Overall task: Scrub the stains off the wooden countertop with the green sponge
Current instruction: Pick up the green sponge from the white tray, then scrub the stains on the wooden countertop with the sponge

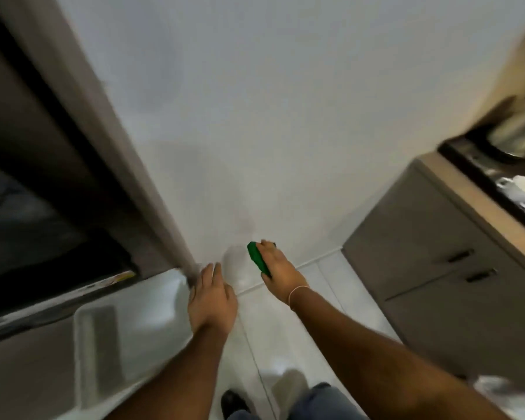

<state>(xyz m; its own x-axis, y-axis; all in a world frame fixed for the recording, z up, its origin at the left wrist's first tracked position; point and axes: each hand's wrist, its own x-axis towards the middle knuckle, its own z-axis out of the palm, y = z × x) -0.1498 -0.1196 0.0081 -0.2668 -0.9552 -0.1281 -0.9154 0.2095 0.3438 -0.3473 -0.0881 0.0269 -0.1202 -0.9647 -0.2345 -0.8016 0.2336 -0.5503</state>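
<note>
My right hand grips the green sponge and holds it out in the air in front of the white wall, above the floor. My left hand is stretched forward with its fingers together, touching the lower end of a grey-brown vertical panel edge. The wooden countertop runs along the right side, away from both hands. The whole view is blurred by motion, and no stains can be made out.
Grey cabinet doors with dark handles sit under the countertop. A black tray or hob with a metal pot lies on it. A steel sink basin is at lower left. White floor tiles lie below.
</note>
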